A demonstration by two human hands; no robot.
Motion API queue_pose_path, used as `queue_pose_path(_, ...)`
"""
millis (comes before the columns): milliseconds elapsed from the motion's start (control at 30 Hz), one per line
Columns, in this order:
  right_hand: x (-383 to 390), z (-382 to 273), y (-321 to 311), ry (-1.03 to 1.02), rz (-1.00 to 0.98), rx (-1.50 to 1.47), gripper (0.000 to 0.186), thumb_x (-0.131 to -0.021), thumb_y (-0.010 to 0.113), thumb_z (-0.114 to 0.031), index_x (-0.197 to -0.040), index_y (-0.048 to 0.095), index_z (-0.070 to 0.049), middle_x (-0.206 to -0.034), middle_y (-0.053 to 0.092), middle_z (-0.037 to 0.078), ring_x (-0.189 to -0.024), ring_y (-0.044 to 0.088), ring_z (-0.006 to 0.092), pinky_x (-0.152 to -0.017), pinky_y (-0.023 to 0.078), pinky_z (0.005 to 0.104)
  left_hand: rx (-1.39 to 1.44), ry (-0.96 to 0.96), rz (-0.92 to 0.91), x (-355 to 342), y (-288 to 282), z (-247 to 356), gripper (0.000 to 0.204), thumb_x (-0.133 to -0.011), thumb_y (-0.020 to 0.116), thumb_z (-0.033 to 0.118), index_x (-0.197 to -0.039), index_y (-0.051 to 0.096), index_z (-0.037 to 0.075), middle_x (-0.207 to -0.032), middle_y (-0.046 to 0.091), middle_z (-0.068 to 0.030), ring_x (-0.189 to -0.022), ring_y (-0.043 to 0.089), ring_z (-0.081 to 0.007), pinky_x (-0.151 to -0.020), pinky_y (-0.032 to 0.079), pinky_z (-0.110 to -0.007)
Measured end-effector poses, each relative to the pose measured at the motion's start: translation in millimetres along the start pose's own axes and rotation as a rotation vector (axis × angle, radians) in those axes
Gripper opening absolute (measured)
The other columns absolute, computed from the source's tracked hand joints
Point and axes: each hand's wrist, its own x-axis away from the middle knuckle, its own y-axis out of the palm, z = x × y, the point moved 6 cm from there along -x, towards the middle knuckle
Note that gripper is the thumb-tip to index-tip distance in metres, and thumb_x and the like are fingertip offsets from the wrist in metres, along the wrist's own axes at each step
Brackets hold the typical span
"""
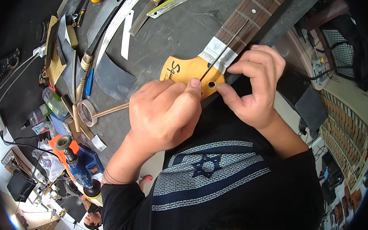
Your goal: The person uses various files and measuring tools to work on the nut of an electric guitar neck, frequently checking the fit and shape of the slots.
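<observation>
A guitar neck (251, 16) with a dark fretted fingerboard and an amber headstock (181, 68) lies slanting across the dark bench. Pale tape (214, 50) covers the nut end of the fingerboard. My left hand (164, 110) is closed around a thin, file-like metal rod (220, 56), thumb pressed along it. Its slim tip end runs over the tape and the first frets, while a thin tan stick-like end (112, 110) sticks out behind my fist. My right hand (256, 83) grips the neck's near edge, thumb beside a tuner hole (211, 84) and fingers curled by the tape.
On the bench to the left lie a steel ruler (117, 24), several blades and scrapers, a blue-handled tool (89, 83) and a tape roll (87, 112). A blue power tool (80, 167) stands near left. Racked wooden pieces (341, 135) are at right; another person (93, 217) is at lower left.
</observation>
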Motion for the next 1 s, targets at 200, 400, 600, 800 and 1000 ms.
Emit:
queue_pose_path(200, 0.2, 1.0, 0.3, -0.019, 0.017, 0.002, 0.044, -0.085, 0.098, -0.033, -0.117, 0.074, -0.013, -0.120, 0.067, 0.006, -0.129, 0.056, 0.0365, -0.114, 0.041, 0.0493, -0.001, -0.001, -0.034, -1.3, 1.3, 0.3, 0.027, -0.086, 0.084, -0.013, -0.101, 0.067, 0.002, -0.070, 0.066, -0.0070, -0.055, 0.064, -0.0277, -0.054, 0.049, -0.038)
queue_pose_path(400, 0.3, 0.7, 0.0, -0.022, 0.017, 0.012, 0.043, -0.087, 0.097, -0.034, -0.117, 0.074, -0.013, -0.120, 0.067, 0.006, -0.129, 0.056, 0.0360, -0.114, 0.042, 0.0494, 0.019, -0.012, -0.042, -0.7, 2.3, -1.2, 0.026, -0.086, 0.082, -0.014, -0.102, 0.067, 0.001, -0.070, 0.066, -0.0075, -0.056, 0.065, -0.0282, -0.055, 0.050, -0.038)
queue_pose_path(600, -0.4, 0.6, -0.6, -0.020, 0.010, 0.019, 0.043, -0.087, 0.097, -0.035, -0.116, 0.074, -0.013, -0.120, 0.067, 0.006, -0.129, 0.056, 0.0361, -0.114, 0.042, 0.0495, 0.037, -0.019, -0.034, 0.9, 2.2, -1.4, 0.027, -0.086, 0.082, -0.014, -0.102, 0.067, 0.002, -0.070, 0.066, -0.0078, -0.056, 0.066, -0.0283, -0.055, 0.051, -0.039)
queue_pose_path(800, -0.7, 0.5, -0.2, -0.015, 0.005, 0.012, 0.043, -0.087, 0.097, -0.035, -0.116, 0.075, -0.014, -0.120, 0.067, 0.006, -0.129, 0.056, 0.0364, -0.114, 0.041, 0.0497, 0.035, -0.027, -0.043, 1.5, 1.4, -0.2, 0.028, -0.086, 0.083, -0.014, -0.102, 0.067, 0.002, -0.071, 0.067, -0.0078, -0.057, 0.067, -0.0287, -0.055, 0.052, -0.038)
queue_pose_path(1000, -1.3, 0.3, 0.1, -0.010, 0.000, 0.004, 0.043, -0.086, 0.098, -0.033, -0.116, 0.075, -0.014, -0.121, 0.066, 0.007, -0.130, 0.055, 0.0365, -0.114, 0.041, 0.0496, 0.015, -0.019, -0.022, 3.5, 3.4, -0.7, 0.028, -0.085, 0.083, -0.014, -0.103, 0.068, 0.002, -0.071, 0.067, -0.0078, -0.057, 0.067, -0.0289, -0.055, 0.052, -0.039)
